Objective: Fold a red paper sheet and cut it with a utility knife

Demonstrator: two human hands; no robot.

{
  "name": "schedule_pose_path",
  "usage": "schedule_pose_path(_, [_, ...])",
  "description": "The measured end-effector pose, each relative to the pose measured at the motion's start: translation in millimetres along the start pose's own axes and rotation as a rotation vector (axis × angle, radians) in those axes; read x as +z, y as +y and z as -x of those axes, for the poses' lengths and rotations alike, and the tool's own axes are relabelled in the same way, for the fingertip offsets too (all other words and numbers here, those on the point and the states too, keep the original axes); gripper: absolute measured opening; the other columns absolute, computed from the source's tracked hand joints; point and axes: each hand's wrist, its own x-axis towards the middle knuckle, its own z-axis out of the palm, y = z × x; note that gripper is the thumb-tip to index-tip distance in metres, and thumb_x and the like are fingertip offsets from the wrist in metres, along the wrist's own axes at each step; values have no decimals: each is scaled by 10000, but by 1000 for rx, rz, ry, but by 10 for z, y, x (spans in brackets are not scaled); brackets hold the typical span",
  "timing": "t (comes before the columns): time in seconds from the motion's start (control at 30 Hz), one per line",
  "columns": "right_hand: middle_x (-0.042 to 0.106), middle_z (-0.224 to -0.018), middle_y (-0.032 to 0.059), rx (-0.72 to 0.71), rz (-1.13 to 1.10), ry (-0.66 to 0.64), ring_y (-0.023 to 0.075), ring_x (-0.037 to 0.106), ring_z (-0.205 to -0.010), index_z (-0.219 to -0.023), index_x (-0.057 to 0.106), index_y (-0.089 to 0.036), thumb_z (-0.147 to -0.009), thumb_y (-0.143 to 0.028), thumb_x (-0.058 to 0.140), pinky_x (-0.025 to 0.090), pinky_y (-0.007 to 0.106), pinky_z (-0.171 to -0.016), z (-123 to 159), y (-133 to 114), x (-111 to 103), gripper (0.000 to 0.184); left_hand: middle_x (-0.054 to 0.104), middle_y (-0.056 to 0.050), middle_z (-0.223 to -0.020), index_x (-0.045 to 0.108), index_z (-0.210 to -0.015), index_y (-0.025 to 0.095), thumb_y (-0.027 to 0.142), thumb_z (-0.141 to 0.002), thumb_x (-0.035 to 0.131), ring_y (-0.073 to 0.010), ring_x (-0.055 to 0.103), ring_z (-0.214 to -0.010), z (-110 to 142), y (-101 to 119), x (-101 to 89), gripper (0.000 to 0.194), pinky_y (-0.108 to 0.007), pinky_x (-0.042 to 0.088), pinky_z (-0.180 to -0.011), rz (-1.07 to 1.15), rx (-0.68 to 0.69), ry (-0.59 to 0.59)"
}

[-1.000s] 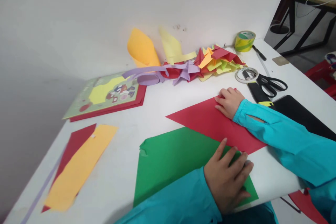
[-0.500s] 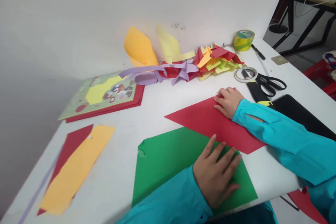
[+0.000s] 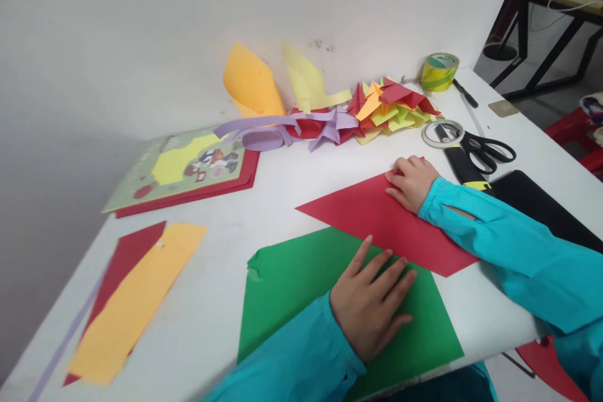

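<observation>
My left hand (image 3: pixel 372 301) lies open, fingers spread, on a green sheet of paper (image 3: pixel 287 282) near the table's front edge. Its fingertips reach the lower edge of a red sheet of paper (image 3: pixel 348 207), which overlaps the green one and looks folded into a triangle. At the far edge of the red paper, my right hand (image 3: pixel 413 183) rests with bent fingers closed on its corner; the fingertips are partly hidden. One corner of the green sheet is crumpled. Scissors (image 3: pixel 485 151) with black handles lie beyond my right hand.
On the white table (image 3: pixel 211 301) are orange (image 3: pixel 141 301) and dark red (image 3: pixel 122 264) paper pieces at left, and a picture booklet (image 3: pixel 179 169). Folded paper shapes (image 3: pixel 396 107) line the wall. A tape roll (image 3: pixel 440 72), a ring of tape (image 3: pixel 443 134) and a black-yellow cutter (image 3: pixel 464 166) are at right.
My left hand has slid left and slightly toward me across the green paper, its fingers drawing back from the red paper. My right hand and both sheets stay in place.
</observation>
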Motion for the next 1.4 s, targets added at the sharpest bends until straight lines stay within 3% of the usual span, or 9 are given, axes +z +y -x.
schedule_pose_path(0.27, [545, -1094, 119, 2, -1, 2, 257, 408, -949, -1084, 652, -184, -908, -421, 436, 274, 367, -729, 1, -5, 8, 367, 607, -33, -1230, 527, -1260, 172, 465, -927, 339, -267, 498, -1143, 49, -106, 20, 482, -533, 16, -1154, -31, 25, 73])
schedule_pose_path(0.97, [546, -1083, 104, 1, 16, 10, 253, 411, -935, -1071, 648, -193, -908, -428, 431, 257, 361, -724, 4, 2, 24, 359, 636, -44, -1193, 534, -1254, 161, 397, -925, 375, -239, 531, -1137, 146, -344, -16, 435, -522, 72, -1158, -31, -50, 140])
schedule_pose_path(1.2, [545, -1078, 110, -5, 10, 17, 251, 410, -927, -1061, 653, -189, -907, -426, 431, 256, 359, -719, 1, 7, 26, 359, 652, -35, -1169, 548, -1238, 158, 367, -929, 381, -219, 547, -1135, 186, -428, -50, 408, -481, 43, -1174, -30, -77, 170])
schedule_pose_path(1.4, [544, -1079, 117, -2, 10, 17, 252, 403, -929, -1068, 653, -188, -903, -421, 440, 251, 359, -719, 1, 4, 25, 356, 658, -41, -1157, 555, -1237, 162, 349, -924, 399, -236, 563, -1123, 222, -512, -67, 397, -523, 10, -1168, -23, -102, 178])
